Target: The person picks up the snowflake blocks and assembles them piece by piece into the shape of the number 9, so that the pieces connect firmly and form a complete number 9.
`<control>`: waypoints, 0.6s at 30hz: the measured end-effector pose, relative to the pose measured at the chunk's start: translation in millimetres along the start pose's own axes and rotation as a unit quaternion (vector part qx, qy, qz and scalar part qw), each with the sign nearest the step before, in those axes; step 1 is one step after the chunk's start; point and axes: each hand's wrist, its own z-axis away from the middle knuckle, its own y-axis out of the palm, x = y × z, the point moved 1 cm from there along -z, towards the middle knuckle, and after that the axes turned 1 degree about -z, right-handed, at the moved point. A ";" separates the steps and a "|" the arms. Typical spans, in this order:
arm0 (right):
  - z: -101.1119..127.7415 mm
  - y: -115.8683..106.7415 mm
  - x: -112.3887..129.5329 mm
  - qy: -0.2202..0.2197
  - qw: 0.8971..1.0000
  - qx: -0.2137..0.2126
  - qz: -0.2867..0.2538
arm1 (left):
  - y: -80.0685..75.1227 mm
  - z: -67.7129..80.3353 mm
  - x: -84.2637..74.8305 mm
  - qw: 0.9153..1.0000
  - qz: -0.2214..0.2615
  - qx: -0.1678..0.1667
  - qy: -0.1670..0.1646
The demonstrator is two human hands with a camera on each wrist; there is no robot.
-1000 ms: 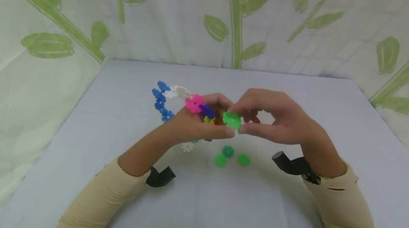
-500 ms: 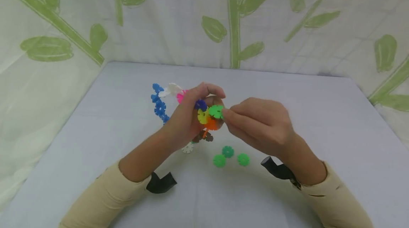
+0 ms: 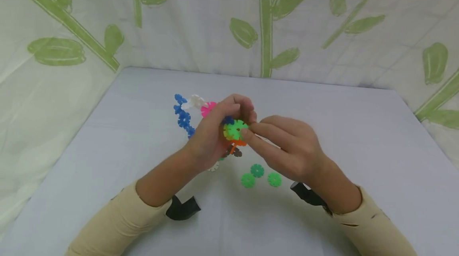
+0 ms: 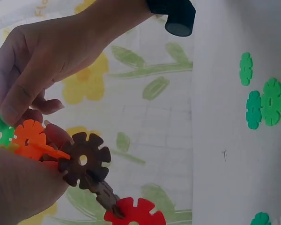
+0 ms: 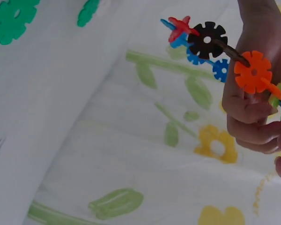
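Observation:
My left hand (image 3: pixel 208 138) grips a chain of interlocking plastic snowflake discs above the table. Blue discs (image 3: pixel 184 119), white discs (image 3: pixel 193 101) and a pink disc (image 3: pixel 208 108) trail out beyond that hand. Toward the other end, the left wrist view has an orange disc (image 4: pixel 28 131), brown discs (image 4: pixel 72 164) and a red disc (image 4: pixel 140 211). Between thumb and fingers, my right hand (image 3: pixel 292 144) pinches a light green snowflake disc (image 3: pixel 235 129). It overlaps the yellow disc (image 3: pixel 226 133) of the chain in the head view; whether their slots are joined I cannot tell.
Below the hands lie two loose light green discs (image 3: pixel 248 180) and a teal disc (image 3: pixel 257 170). A white disc (image 3: pixel 214 167) is partly hidden under the left hand. Behind the table (image 3: pixel 322 100) hangs a cloth (image 3: pixel 201 28) with painted plants.
My right hand has moved left, bringing the light green disc from between the hands to the chain's yellow disc. The left hand has turned, baring the orange and brown discs.

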 end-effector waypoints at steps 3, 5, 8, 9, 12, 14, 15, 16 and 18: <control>0.6 0.7 0.6 -0.004 1.000 0.006 0.000 | 1.9 0.7 1.3 1.000 -0.002 0.004 0.007; 1.8 1.9 0.7 -0.014 1.000 0.001 0.001 | 4.3 1.7 2.9 1.000 0.004 0.003 0.016; 4.4 3.9 0.5 -0.026 1.000 -0.005 0.000 | 8.6 3.0 6.3 1.000 0.016 0.000 0.017; 5.4 4.4 0.5 -0.028 1.000 -0.004 -0.001 | 9.8 3.4 7.3 1.000 0.021 -0.002 0.016; 8.2 5.2 0.5 -0.026 1.000 0.004 -0.005 | 12.4 4.1 9.8 0.999 0.034 -0.007 0.014; 9.7 5.8 -0.1 -0.022 1.000 0.009 -0.009 | 13.2 4.4 10.3 0.999 0.041 -0.009 0.016; 10.4 6.1 -0.4 -0.020 1.000 0.010 -0.011 | 13.3 4.5 10.4 0.999 0.043 -0.010 0.017; 11.1 6.5 -1.0 -0.018 1.000 0.009 -0.014 | 13.4 4.7 10.5 0.999 0.045 -0.011 0.018; 12.5 7.6 -2.5 -0.016 1.000 0.003 -0.021 | 13.4 4.8 10.7 0.999 0.044 -0.012 0.017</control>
